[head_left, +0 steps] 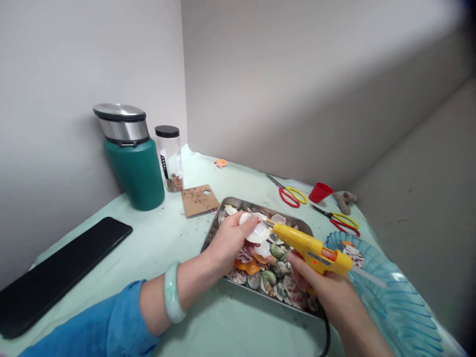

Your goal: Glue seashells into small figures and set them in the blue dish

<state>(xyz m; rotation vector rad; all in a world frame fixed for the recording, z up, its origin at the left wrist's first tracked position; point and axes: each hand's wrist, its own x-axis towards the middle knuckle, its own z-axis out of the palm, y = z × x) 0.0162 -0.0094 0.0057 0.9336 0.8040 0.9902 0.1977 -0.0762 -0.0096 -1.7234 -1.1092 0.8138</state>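
Note:
My left hand (231, 240) is closed round a white scallop shell (256, 229), holding it above a metal tray (211, 233) filled with several coloured shells. My right hand (320, 286) grips a yellow glue gun (314, 250) by its handle. The gun's nozzle touches the white shell's edge. A clear glue stick pokes out of the gun's back end. A jade bangle sits on my left wrist, below a blue sleeve.
A blue ribbed plastic dish (394, 297) with a few shells stands at the right. Two red-and-yellow scissors (292, 194) (340, 219), a red cup (320, 192), a brown card (199, 200), a clear jar (170, 157), a green flask (130, 156) and a black keyboard (55, 275) lie about.

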